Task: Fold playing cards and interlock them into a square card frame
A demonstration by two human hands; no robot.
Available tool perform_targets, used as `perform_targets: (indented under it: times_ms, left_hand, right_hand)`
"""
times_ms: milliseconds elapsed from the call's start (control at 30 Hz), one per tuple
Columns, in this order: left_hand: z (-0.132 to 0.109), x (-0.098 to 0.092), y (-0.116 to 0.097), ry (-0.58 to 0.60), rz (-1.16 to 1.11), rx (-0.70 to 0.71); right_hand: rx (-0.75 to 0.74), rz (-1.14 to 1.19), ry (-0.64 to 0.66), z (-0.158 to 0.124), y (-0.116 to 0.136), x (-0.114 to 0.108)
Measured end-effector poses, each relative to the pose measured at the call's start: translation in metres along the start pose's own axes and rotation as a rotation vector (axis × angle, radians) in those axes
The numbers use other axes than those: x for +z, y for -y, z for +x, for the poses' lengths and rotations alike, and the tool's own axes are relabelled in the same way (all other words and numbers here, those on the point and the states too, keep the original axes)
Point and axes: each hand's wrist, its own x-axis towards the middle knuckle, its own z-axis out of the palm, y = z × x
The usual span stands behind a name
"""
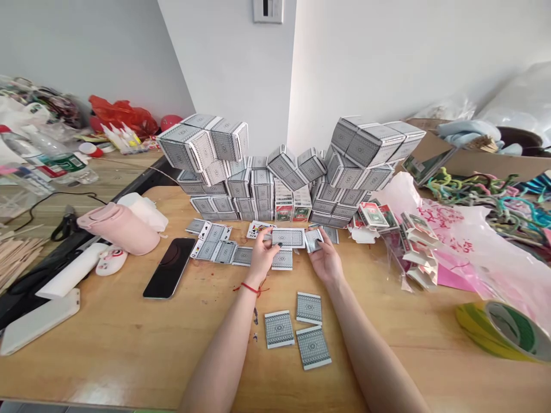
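My left hand [263, 257] pinches a grey-backed playing card [288, 237] by its left edge, just above the wooden table [129, 344]. My right hand [326, 261] is closed on a small stack of cards [313, 240] at the card's right end. Under the held card lies another card [282, 260]. Three face-down card piles [297, 330] lie between my forearms. More cards [217, 246], some face up, spread to the left of my left hand.
A wall of stacked grey card boxes [284, 172] stands behind my hands. A black phone [169, 267], a pink bottle [120, 228] and white items lie left. Opened card boxes [413, 246], a pink plastic bag [469, 252] and a tape roll [508, 330] lie right.
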Motion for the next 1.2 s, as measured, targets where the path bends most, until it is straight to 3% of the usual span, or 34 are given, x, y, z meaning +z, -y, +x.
perform_targets:
  times_ms: [300, 567, 867, 1200]
  left_hand:
    - [0.004, -0.003, 0.004, -0.03, 0.033, 0.066]
    - [0.008, -0.009, 0.001, -0.192, 0.066, 0.118]
    - [0.009, -0.008, 0.006, -0.129, 0.055, 0.113]
    - [0.007, -0.009, 0.007, -0.04, 0.084, 0.134]
  right_hand:
    - [0.058, -0.031, -0.017, -0.002, 0.001, -0.001]
    - [0.033, -0.223, -0.001, -0.005, -0.005, 0.002]
    - [0.004, -0.312, 0.02, -0.005, -0.004, 0.003]
    - [-0.149, -0.572, 0.006, -0.005, -0.011, 0.003]
